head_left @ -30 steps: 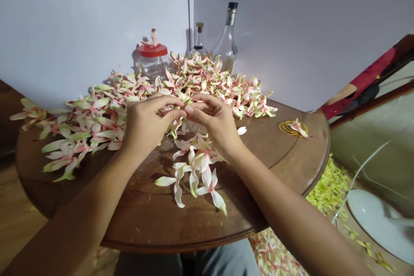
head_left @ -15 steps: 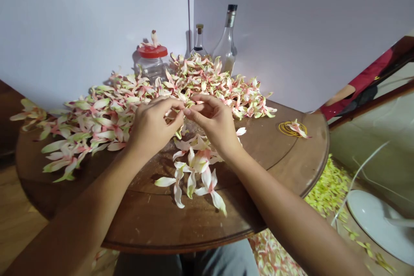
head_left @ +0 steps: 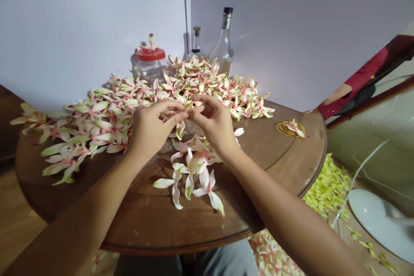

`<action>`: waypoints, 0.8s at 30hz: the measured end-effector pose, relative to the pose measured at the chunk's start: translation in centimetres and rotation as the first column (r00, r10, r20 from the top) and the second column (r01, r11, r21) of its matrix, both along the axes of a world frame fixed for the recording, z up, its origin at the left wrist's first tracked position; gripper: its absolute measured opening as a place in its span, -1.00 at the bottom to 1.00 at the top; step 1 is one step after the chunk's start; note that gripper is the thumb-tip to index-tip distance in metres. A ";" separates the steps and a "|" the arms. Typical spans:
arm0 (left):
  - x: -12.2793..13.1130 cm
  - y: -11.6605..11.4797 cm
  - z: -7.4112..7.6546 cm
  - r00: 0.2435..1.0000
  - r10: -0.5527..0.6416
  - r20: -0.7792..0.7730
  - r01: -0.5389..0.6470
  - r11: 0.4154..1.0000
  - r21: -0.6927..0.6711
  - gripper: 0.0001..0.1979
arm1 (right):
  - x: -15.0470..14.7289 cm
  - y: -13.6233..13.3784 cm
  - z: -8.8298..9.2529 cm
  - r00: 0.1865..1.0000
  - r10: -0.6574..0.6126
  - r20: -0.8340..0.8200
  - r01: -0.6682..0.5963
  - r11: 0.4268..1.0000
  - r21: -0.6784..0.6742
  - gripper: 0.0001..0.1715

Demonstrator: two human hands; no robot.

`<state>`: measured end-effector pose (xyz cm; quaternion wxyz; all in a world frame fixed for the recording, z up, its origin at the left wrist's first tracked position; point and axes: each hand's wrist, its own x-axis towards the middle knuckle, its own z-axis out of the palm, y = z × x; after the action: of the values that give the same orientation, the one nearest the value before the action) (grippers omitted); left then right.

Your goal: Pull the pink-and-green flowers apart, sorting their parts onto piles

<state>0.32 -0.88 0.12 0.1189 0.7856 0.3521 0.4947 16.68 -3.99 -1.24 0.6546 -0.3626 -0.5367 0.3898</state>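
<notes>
The left hand point(head_left: 150, 127) and right hand point(head_left: 213, 123) meet tip to tip above the middle of the round wooden surface point(head_left: 258, 151), the fingers point(head_left: 176, 117) of both closed in a pinch on one pale pink flower point(head_left: 180, 129) that hangs just under them. Directly below the fingers, toward the person, lies a small cluster of flowers point(head_left: 194, 168), well inside the near rim. Beyond and to the left of the fingers a large heap of flowers point(head_left: 123, 108) runs out past the surface's left edge. To the right of the fingers the wood is bare as far as some yellow rubber bands point(head_left: 284, 128) near the right rim. Behind the heap a red-lidded jar point(head_left: 149, 64) and two bottles point(head_left: 223, 45) stand against the wall
</notes>
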 end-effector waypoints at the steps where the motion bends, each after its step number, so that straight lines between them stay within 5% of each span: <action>1: -0.1 0.1 0.0 1.000 -0.004 0.009 0.004 1.000 -0.011 -0.88 | 0.0 0.0 0.0 1.000 0.002 0.010 -0.002 1.000 0.003 -0.71; 24: -0.2 0.3 0.2 0.999 -0.012 0.038 0.014 0.999 -0.047 -0.88 | -0.2 -0.2 0.2 0.999 0.009 0.036 -0.010 1.000 0.006 -0.67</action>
<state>0.14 -0.60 0.28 0.1472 0.7755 0.3563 0.5000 16.49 -4.17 -1.00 0.6440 -0.3650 -0.5514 0.3847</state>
